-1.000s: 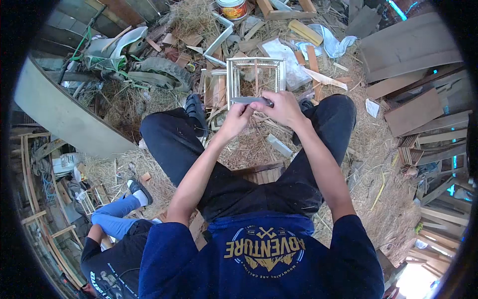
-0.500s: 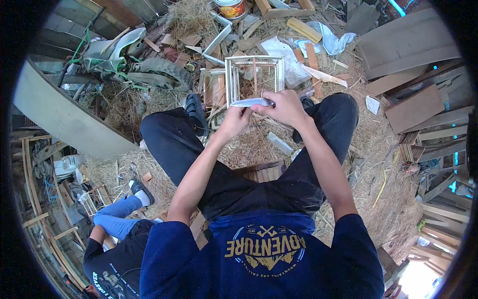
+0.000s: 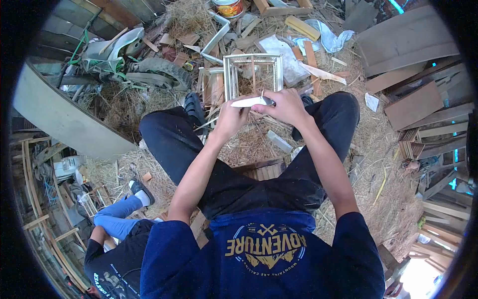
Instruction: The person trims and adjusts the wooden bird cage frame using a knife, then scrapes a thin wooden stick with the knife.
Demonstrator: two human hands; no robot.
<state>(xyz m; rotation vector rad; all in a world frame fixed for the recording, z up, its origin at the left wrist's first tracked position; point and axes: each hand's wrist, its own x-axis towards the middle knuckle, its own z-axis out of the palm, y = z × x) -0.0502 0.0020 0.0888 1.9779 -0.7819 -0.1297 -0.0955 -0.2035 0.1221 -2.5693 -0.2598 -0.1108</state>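
Observation:
A knife [image 3: 244,102] lies crosswise in front of me, its bright blade pointing left. Its dark handle sits in my right hand [image 3: 286,107], whose fingers are wrapped round it. Just under the blade tip is my left hand [image 3: 230,118], closed, with its fingers curled; what they hold is hidden. Beyond both hands stands a pale wooden frame [image 3: 228,74] with slatted sides and a thin brown strip down its middle. The near end of the frame is covered by my hands and the blade, so I cannot tell whether they touch it.
Wood scraps and straw surround my legs. A paint bucket [image 3: 229,8] stands at the far side, and a motorbike [image 3: 114,57] leans at the left. Stacked boards [image 3: 416,114] line the right. Another person [image 3: 119,249] sits at the lower left.
My left hand has shifted slightly up and left, closer to the frame. The knife blade has turned a little and looks brighter; my right hand has hardly moved.

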